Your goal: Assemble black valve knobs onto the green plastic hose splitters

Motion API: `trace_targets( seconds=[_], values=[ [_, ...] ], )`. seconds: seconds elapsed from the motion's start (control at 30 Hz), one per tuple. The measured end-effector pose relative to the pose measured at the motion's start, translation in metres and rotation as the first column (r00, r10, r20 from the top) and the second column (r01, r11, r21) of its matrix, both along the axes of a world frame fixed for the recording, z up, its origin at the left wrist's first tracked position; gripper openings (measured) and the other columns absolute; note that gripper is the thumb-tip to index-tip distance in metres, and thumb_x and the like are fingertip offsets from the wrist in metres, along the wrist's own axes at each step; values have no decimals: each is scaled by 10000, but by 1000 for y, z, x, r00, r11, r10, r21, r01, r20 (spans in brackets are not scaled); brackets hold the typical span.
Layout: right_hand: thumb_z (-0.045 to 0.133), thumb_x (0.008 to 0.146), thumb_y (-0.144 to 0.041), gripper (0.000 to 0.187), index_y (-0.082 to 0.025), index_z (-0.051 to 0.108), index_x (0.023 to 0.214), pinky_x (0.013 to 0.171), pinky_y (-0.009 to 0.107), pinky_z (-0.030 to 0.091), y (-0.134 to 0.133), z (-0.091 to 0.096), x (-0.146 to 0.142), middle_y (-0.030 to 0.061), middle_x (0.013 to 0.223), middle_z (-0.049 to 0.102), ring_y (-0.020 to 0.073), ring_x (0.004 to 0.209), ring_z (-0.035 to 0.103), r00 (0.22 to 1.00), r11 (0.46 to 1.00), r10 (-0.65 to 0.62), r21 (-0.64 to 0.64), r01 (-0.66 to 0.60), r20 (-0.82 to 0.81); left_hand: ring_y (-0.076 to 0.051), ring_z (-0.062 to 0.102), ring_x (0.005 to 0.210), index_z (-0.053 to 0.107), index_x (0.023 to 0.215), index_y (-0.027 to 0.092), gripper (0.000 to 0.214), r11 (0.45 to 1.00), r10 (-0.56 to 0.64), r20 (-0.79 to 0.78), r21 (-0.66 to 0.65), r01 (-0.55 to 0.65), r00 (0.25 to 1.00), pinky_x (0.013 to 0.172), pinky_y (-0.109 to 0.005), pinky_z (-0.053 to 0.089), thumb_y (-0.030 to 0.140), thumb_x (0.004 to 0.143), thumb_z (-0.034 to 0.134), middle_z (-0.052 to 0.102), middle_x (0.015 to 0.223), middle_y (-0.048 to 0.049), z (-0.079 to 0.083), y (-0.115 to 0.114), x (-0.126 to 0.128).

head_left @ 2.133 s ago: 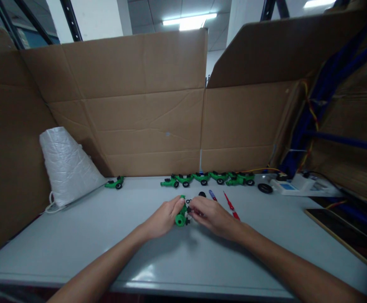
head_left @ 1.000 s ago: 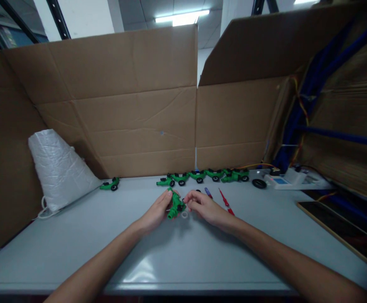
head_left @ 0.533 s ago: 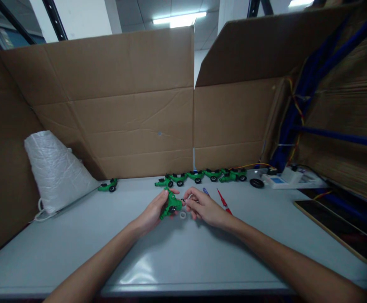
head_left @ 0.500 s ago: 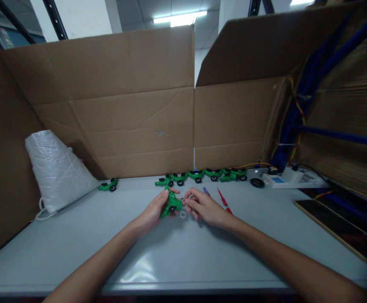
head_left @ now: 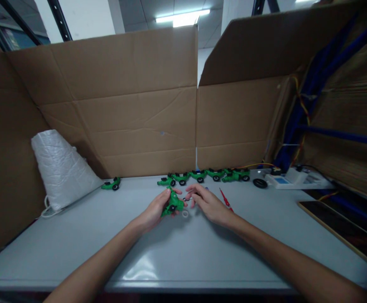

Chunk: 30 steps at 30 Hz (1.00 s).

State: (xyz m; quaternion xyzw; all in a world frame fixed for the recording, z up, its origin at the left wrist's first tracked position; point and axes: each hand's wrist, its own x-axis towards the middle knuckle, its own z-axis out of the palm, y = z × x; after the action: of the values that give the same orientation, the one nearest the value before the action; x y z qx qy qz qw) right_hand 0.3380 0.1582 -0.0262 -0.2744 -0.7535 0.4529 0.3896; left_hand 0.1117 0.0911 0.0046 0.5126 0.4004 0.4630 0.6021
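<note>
My left hand (head_left: 156, 211) is closed around a green toy vehicle (head_left: 174, 203) with black parts, holding it above the table. Just right of it, my right hand (head_left: 207, 203) hovers with bent fingers apart, and I make out nothing held in it. Between the two hands, at the toy's end, shows a small dark part (head_left: 186, 199), too small to name. A white ring (head_left: 185, 213) is beside the toy's lower right side. Behind my right hand lies a red screwdriver-like tool (head_left: 225, 199).
Several similar green toy vehicles (head_left: 198, 176) line the back of the table (head_left: 133, 256), with one more (head_left: 111, 184) at left. A white padded bag (head_left: 65, 172) leans there. At right are a black ring (head_left: 260, 183), a power strip (head_left: 299, 180) and a dark panel (head_left: 337, 231).
My right hand's fingers have come away from the toy's end and spread apart. My left hand still holds the toy vehicle. The whole view has shifted slightly.
</note>
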Motion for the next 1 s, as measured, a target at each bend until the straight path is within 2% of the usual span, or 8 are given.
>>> trace_targets(
  seconds=[0.23,0.4,0.5,0.57,0.67,0.73,0.83,1.0],
  values=[
    [710,951,-480,346,-237,599,1171,601,293,494,1,3,0,19,895,726,198,737,713,994,996,-5,-88,-5,-109,-223,715,831,606,1279,158,624,1000,5,-21,13,-5,1000,653,-273,463,709,988,569,776,1090,-150,-4,3,-2],
    [679,987,-403,271,-249,696,1209,928,387,540,-6,12,1,71,1173,770,256,1104,714,995,997,49,62,-44,-89,-190,686,746,633,1255,158,630,999,25,-15,49,-25,1000,626,-265,451,721,978,581,771,1042,-110,-5,4,-2],
    [645,1010,-398,187,-247,741,1064,961,403,518,-9,17,1,55,1085,779,264,1059,710,999,993,39,116,-35,-33,-184,674,744,620,1293,175,634,996,49,-52,71,-45,997,645,-265,464,728,991,552,765,1038,-92,-7,6,-3],
    [601,1035,-413,211,-251,737,1041,945,403,512,-8,17,1,49,1027,781,263,1015,709,1000,992,1,124,1,-17,-193,675,800,626,1292,182,602,984,95,-145,162,-71,985,708,-280,493,707,1016,526,756,1032,-82,-6,5,-3],
    [498,1083,-471,313,-252,714,1021,944,401,491,-6,15,3,46,976,768,258,995,695,997,985,-79,151,82,-24,-220,667,974,667,1251,196,459,892,245,-401,450,-43,883,880,-323,524,588,1071,511,726,1099,-84,1,-1,-3],
    [425,1103,-518,386,-251,684,1002,873,377,485,-5,13,4,37,885,729,245,918,673,992,981,-120,153,122,-21,-252,631,1178,678,1269,223,344,784,332,-546,613,97,769,1055,-384,491,478,1086,538,683,1266,-108,7,-6,-4],
    [365,1110,-533,392,-256,619,995,689,323,426,-7,12,4,-10,729,589,208,712,566,986,982,-164,94,164,-7,-262,573,1326,647,1338,249,289,677,395,-623,694,245,675,1165,-438,442,367,1099,538,612,1395,-121,13,-12,-5],
    [386,1072,-371,219,-263,563,1002,661,300,353,-8,11,4,-36,757,484,191,708,485,984,981,-179,79,177,13,-246,601,1295,625,1364,256,285,626,433,-638,721,296,637,1141,-432,489,321,1097,551,604,1374,-111,13,-12,-6]
  ],
)
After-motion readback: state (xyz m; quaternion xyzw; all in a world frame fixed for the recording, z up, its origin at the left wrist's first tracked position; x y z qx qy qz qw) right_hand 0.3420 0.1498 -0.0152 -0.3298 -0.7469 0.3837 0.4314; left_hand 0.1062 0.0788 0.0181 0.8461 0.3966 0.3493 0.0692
